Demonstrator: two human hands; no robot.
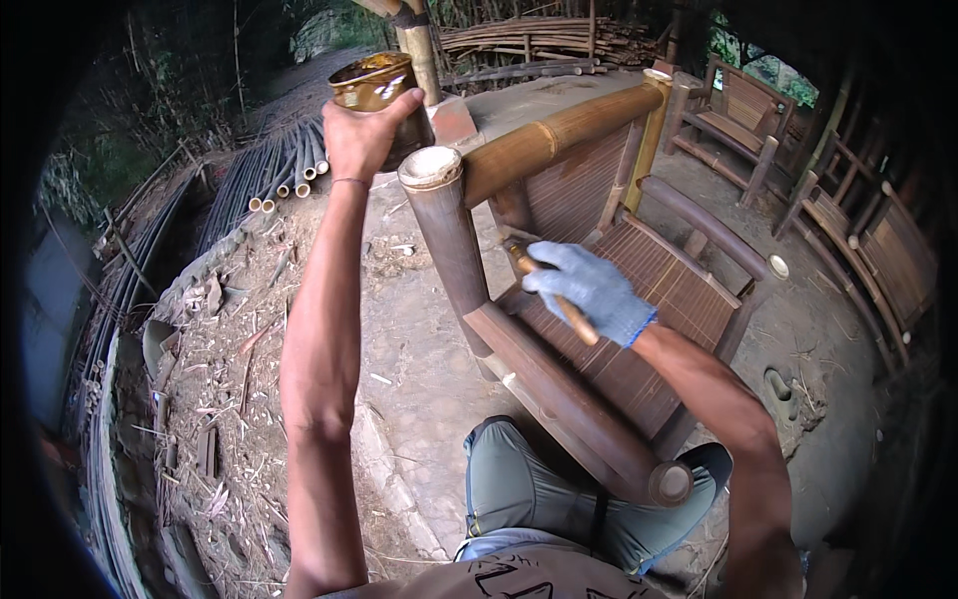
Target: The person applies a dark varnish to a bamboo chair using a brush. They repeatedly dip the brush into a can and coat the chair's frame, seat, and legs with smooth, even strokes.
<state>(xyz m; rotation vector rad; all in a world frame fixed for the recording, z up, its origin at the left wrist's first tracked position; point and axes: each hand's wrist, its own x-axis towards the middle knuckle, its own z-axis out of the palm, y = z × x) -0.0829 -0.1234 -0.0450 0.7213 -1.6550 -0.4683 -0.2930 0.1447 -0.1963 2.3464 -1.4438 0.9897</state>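
Observation:
My left hand (361, 135) is raised and grips a brown-stained tin (377, 88) with dark glossy liquid inside, held just left of the chair's back post. My right hand (591, 290), in a grey knit glove, holds a wooden-handled brush (547, 285); its head touches the inner side of the bamboo chair (559, 389) near the joint of post and armrest. The chair's near post and armrest look dark and wet, while its top rail (559, 140) is paler yellow-brown.
Cut bamboo poles (284, 175) lie stacked at the far left, with more bundles (539, 40) at the back. Other bamboo chairs (733, 125) stand at the right. Shavings and scraps (220, 379) litter the dirt at the left. My knee (514, 484) is under the chair's front.

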